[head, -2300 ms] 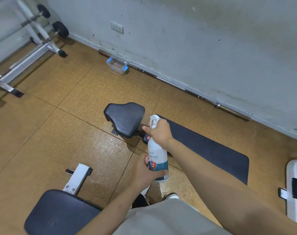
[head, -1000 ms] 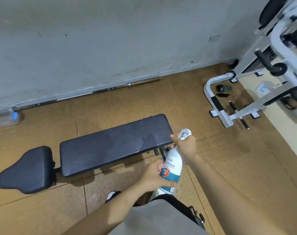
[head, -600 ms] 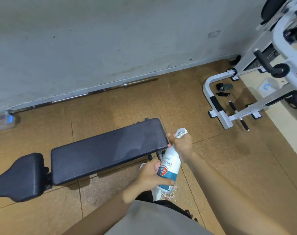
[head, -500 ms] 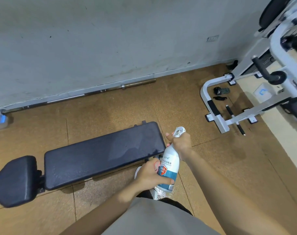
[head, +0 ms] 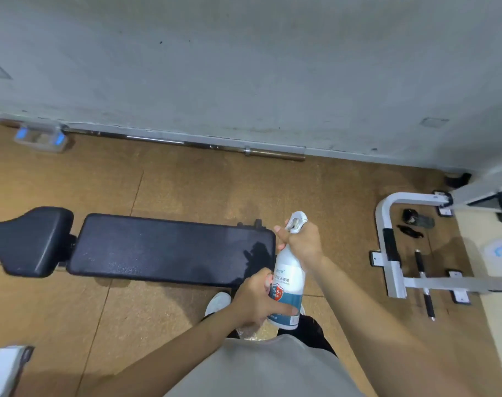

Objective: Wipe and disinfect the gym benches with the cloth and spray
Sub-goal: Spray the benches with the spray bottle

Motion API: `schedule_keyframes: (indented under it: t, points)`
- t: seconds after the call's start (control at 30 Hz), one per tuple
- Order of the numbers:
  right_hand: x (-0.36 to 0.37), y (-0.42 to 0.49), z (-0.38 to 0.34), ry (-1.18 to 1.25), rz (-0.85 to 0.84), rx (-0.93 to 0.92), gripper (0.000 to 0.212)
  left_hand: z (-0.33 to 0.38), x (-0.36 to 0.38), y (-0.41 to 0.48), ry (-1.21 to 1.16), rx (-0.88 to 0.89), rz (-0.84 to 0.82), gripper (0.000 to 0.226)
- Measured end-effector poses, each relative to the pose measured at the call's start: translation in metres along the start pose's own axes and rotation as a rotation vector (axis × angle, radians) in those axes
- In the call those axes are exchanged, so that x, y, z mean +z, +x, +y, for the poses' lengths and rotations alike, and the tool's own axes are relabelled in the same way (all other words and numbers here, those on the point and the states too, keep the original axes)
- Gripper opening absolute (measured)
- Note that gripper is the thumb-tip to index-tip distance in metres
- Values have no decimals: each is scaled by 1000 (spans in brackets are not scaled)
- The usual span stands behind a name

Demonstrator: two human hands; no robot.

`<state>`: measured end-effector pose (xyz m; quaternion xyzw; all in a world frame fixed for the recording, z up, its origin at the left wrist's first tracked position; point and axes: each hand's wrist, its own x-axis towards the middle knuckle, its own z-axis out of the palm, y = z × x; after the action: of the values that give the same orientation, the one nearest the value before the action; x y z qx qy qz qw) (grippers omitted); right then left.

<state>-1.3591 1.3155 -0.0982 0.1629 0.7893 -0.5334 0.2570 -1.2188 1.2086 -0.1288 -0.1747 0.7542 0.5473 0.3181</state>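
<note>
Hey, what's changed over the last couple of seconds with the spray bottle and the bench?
The person has moved along the bench: the spray bottle, earlier by the seat pad, is now at the bench's opposite end. Nothing taken up or let go. Unchanged: right hand grips the trigger head, left hand holds the bottle's lower body; the bench lies where it was.

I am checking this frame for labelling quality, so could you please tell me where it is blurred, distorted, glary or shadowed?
Head view: the centre is fairly sharp, including the spray bottle label, but the edges are smeared, notably the clear box and white frame. Head view: the wide-angle lens bows the wall base. Head view: there is a soft sheen and a dark shadow at the right end of the bench pad.
</note>
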Motion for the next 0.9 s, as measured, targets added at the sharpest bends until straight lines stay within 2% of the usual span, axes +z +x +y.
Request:
schedule_keyframes:
  t: [0.07, 0.13, 0.2, 0.33, 0.5, 0.67, 0.8, 0.9]
  points:
    - [-3, 15, 1, -45, -84, -19, 24, 7, 14, 5, 5, -12, 98, 67]
    - [-7, 25, 2, -119, -209, -66, 24, 10, 35, 8, -28, -93, 180, 77]
    - [-16, 25, 2, -169, -331, -96, 20, 17, 63, 7, -139, -147, 256, 83]
    - [-33, 21, 7, -255, -510, -114, 21, 38, 116, -10, -368, -212, 416, 78]
    - [-33, -1, 25, -335, -551, -130, 23, 42, 159, -37, -518, -257, 603, 78]
    - [-24, -39, 47, -369, -753, -145, 24, 30, 198, -69, -620, -288, 738, 62]
    - [-21, -84, 78, -475, -883, -234, 29, 20, 245, -97, -755, -291, 821, 66]
    - [-26, -130, 106, -544, -968, -264, 25, 7, 291, -124, -815, -280, 890, 73]
